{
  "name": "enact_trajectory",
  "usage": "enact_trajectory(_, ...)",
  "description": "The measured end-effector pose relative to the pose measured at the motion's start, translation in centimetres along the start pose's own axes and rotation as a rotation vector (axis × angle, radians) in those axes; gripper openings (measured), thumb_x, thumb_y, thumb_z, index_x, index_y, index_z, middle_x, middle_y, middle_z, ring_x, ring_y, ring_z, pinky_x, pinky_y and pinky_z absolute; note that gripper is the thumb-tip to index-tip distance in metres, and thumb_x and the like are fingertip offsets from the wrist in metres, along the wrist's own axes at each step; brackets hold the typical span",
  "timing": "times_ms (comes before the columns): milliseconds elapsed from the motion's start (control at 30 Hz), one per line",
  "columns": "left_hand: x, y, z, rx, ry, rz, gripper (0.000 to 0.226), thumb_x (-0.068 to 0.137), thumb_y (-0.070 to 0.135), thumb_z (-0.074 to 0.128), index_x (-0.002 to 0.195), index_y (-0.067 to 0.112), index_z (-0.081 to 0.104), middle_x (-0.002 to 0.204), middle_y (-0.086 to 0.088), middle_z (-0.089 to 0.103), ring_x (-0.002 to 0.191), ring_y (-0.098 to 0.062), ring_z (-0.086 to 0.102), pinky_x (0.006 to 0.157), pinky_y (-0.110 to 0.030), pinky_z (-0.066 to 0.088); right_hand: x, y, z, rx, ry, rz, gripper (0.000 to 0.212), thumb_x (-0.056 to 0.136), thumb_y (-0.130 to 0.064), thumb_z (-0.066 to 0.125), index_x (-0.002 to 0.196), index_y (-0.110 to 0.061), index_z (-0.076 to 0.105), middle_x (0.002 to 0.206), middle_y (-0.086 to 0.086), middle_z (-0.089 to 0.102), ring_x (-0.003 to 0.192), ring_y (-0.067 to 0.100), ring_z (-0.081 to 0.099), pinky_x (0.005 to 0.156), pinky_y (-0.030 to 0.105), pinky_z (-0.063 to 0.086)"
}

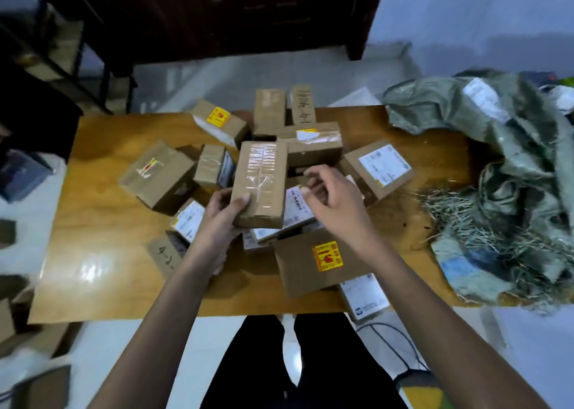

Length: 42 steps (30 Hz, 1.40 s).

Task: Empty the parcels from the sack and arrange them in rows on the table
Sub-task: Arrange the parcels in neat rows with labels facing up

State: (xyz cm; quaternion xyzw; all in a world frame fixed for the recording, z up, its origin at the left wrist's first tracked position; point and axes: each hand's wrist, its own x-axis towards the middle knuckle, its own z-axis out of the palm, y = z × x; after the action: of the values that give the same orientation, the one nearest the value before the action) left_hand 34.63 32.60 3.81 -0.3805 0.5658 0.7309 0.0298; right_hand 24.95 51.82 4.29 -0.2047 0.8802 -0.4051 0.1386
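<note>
One hand holds up a long box over a messy pile of parcels on a table.

The left hand (221, 214) grips the near end of a long brown cardboard box with clear tape down its top (260, 182), thumb on top, and the box is raised above the heap. The right hand (332, 202) is just beside it with fingers bent and loose, holding nothing. Under and around the hands, many brown cardboard parcels (310, 143) lie jumbled on the shiny yellow-brown wooden table (102, 247), some leaning on each other. A big flat brown box with a yellow and red sticker (316, 262) lies near the front edge. The crumpled grey-green woven sack (509, 166) sits on the right end of the table, its frayed threads spread out.
</note>
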Motion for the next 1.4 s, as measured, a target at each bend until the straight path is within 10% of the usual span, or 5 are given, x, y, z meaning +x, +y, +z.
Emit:
enact_trajectory(200, -0.9, -1.0, -4.8, -0.063, -0.005, 0.007, 0.044, 0.092, 0.030, 0.060, 0.131, 0.018, 0.046, 0.125, -0.004, 0.060, 0.111, -0.019, 0.062, 0.090, -0.040, 0.054, 0.0, -4.1, 6.1, 0.075, -0.271, 0.207, 0.048, 0.099, -0.048, 0.041, 0.143, -0.029, 0.036, 0.130, -0.005, 0.057, 0.116, 0.017, 0.055, 0.093, 0.035, 0.043)
enact_trajectory(533, -0.5, -0.9, -10.2, 0.172, -0.091, 0.076, 0.027, 0.092, 0.037, 0.057, 0.117, 0.025, 0.059, 0.115, 0.008, 0.062, 0.104, -0.001, 0.061, 0.087, -0.026, 0.051, 0.1, -5.4, 9.2, 0.463, -0.130, 0.426, 0.060, 0.084, -0.042, 0.069, 0.138, -0.029, 0.044, 0.129, -0.003, 0.055, 0.112, 0.016, 0.060, 0.081, 0.029, 0.055)
enact_trajectory(733, 0.7, -0.7, -12.0, -0.031, -0.131, -0.031, 0.029, 0.088, 0.031, 0.063, 0.114, 0.021, 0.056, 0.124, -0.005, 0.058, 0.113, -0.022, 0.058, 0.088, -0.033, 0.051, -0.1, -7.0, 11.5, 0.406, -0.200, 0.400, 0.082, 0.063, -0.067, 0.072, 0.134, -0.039, 0.043, 0.130, -0.006, 0.056, 0.114, 0.014, 0.059, 0.091, 0.043, 0.056)
enact_trajectory(967, 1.4, -0.8, -14.6, 0.005, -0.094, -0.068, 0.057, 0.082, 0.032, 0.068, 0.131, 0.010, 0.049, 0.121, -0.007, 0.061, 0.110, -0.022, 0.059, 0.084, -0.032, 0.051, -0.4, -9.9, 14.2, 0.368, -0.188, 0.337, 0.064, 0.081, -0.043, 0.073, 0.136, -0.032, 0.041, 0.104, -0.029, 0.051, 0.098, -0.002, 0.055, 0.081, 0.020, 0.051)
enact_trajectory(1400, 1.0, 1.6, -15.5, -0.080, -0.091, 0.103, 0.072, 0.074, 0.050, 0.071, 0.130, 0.009, 0.054, 0.119, -0.015, 0.066, 0.108, -0.030, 0.064, 0.081, -0.037, 0.056, 0.0, -15.5, 17.9, 0.186, -0.038, -0.105, 0.056, 0.077, -0.037, 0.068, 0.127, -0.022, 0.048, 0.121, -0.004, 0.059, 0.103, 0.008, 0.059, 0.088, 0.031, 0.052)
